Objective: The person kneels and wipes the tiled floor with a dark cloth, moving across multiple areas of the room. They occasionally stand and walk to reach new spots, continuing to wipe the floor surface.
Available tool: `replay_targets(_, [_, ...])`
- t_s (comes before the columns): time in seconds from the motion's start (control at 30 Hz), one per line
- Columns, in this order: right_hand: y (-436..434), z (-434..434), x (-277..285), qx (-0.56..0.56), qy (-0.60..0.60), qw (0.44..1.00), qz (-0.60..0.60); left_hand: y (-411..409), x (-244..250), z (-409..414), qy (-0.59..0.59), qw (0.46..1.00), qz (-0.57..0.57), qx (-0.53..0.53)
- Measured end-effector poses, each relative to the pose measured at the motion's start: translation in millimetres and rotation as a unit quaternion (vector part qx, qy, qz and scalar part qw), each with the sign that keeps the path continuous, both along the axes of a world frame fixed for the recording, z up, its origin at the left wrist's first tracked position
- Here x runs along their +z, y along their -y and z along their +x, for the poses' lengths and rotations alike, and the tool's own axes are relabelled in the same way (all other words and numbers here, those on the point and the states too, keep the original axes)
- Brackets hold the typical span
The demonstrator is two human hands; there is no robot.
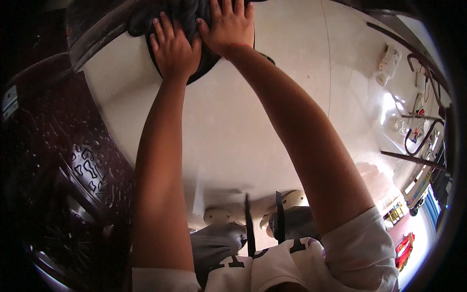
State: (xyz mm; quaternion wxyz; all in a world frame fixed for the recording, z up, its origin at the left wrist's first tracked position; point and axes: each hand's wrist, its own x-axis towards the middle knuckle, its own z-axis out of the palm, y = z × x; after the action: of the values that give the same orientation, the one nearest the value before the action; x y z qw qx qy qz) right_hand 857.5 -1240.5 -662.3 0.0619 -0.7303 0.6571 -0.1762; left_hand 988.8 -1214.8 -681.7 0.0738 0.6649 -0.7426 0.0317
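Both my hands reach forward to the top of the view and rest palm down on a dark grey, bunched cloth [189, 14]. My left hand [176, 51] lies on its near left part with the fingers apart. Beside it, my right hand [230, 27] is spread a little farther forward, a red string around its wrist. The two thumbs are close together. Beneath the cloth shows the curved edge of a black rounded object [207, 62]; what it is, I cannot tell. The far side of the cloth is cut off by the frame.
Pale floor tiles [226, 138] stretch below my arms. A glossy dark red-brown panel [73, 146] with a metal hinge [10, 102] stands at the left. Along the right are a plastic bottle [389, 65] and curved dark metal legs [419, 146]. My feet in pale clogs [217, 216] are near the bottom.
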Motion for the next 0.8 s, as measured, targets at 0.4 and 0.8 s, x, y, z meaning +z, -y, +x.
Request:
replay_targets(0.4, [-156, -44, 3, -0.032, 0.01, 0.997, 0.067, -155, 7, -69, -0.118, 0.991, 0.023, 0.06])
replay_targets(0.8, [-366, -121, 4, -0.324, -0.022, 0.928, 0.181, -312, 22, -161, -0.107, 0.963, 0.232, -0.09])
